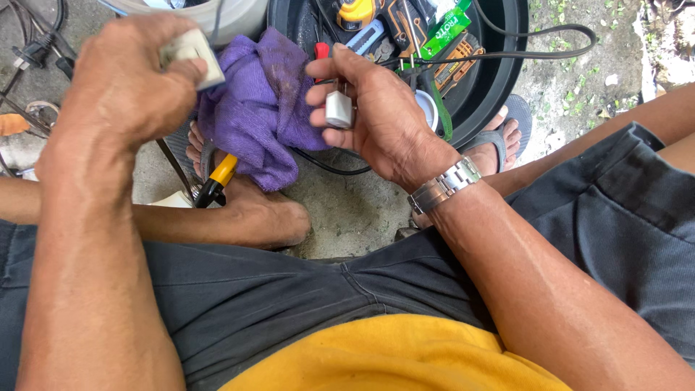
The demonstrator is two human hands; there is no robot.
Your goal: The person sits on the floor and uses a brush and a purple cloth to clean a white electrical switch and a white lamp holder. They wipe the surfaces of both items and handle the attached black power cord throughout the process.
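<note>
A seated person's left hand (127, 80) is clenched round a flat cream block (194, 52), raised over a purple cloth (257, 108). The right hand (376, 116) pinches a small white plug piece (338, 108) upright, long axis vertical, likely turned for inspection, just before a black tub (499, 72) of tools.
</note>
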